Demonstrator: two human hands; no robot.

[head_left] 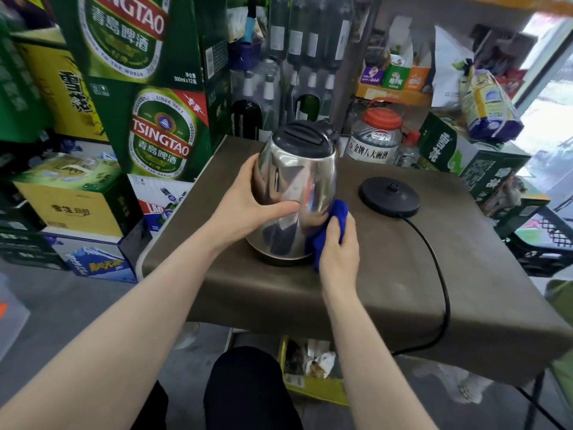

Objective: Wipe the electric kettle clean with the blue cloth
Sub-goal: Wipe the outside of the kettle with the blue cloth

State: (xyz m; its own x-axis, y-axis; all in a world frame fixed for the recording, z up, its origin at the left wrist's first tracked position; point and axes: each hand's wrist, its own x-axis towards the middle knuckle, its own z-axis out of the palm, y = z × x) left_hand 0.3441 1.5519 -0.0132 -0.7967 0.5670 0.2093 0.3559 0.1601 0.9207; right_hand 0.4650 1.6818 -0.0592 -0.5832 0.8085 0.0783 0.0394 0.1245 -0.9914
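1. Your left hand (248,203) cups the steel electric kettle (297,181), standing on the surface (403,274).
2. Your right hand (339,248) grips the blue cloth (338,212) against its lower side, beside the black base (389,197).

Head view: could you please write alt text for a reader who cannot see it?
A person's right hand presses a blue cloth against the lower side of a steel kettle while the left hand holds it steady on a dark table. Its black base sits apart to the right.
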